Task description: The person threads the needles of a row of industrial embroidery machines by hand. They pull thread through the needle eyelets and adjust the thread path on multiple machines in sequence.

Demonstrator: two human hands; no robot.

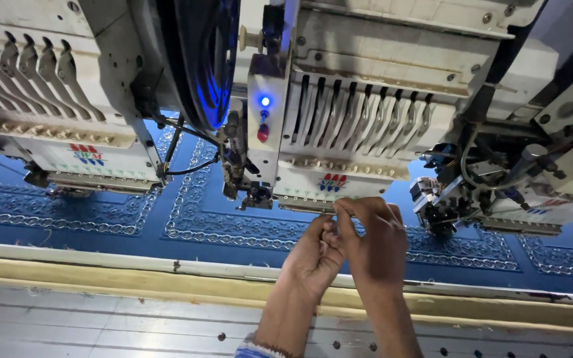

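Note:
My left hand point(314, 257) and my right hand point(374, 244) are raised together just below the middle embroidery head point(339, 126). Both hands have their fingertips pinched. The right thumb and forefinger touch the lower edge of the head, at its needle row point(313, 204). The left fingertips sit right beside them, touching the right hand. Any thread between the fingers is too fine to see. Under the heads lies blue fabric point(233, 222) stitched with silver patterned borders.
A second embroidery head point(48, 106) stands at the left and a third point(532, 172) at the right, with a green lamp. A blue lamp point(264, 101) and a red button glow on the middle head. A pale table rail point(101, 265) runs along the front.

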